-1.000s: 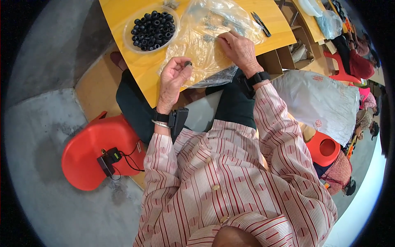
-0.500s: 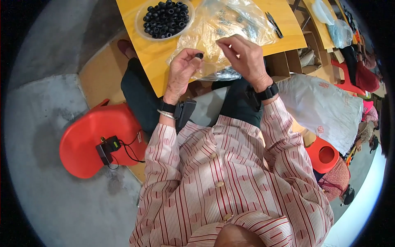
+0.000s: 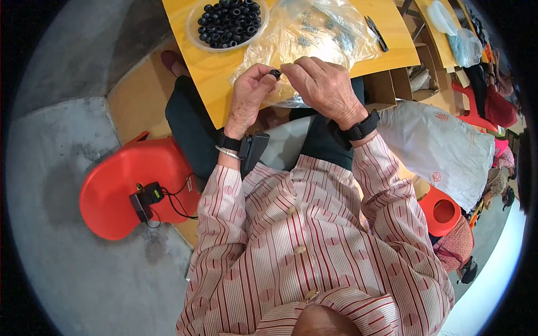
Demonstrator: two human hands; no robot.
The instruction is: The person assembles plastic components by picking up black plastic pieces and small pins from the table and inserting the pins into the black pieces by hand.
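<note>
Between the thumb and fingers of my left hand (image 3: 250, 95) is a small black ring-like cap (image 3: 275, 74). My right hand (image 3: 325, 88) is pinched close beside it, its fingertips meeting the cap's right side; whatever it may hold is too small to make out. Both hands are over the near edge of the yellow table (image 3: 210, 92). Beyond my left hand stands a round clear bowl (image 3: 193, 35) heaped with black caps (image 3: 228, 23). Behind my right hand lies a clear plastic bag (image 3: 286, 33) with small metallic parts (image 3: 305, 39) on it.
Black snips (image 3: 376, 33) lie at the table's right. Open cardboard boxes (image 3: 379, 88) and a large white sack (image 3: 437, 148) are to my right. A red stool (image 3: 112, 196) with a small black device (image 3: 147, 199) and cables stands at my left. Other people sit far right.
My right hand has moved left and slightly down, bringing its pinched fingers against the cap. My left hand keeps its grip on the cap and has barely moved.
</note>
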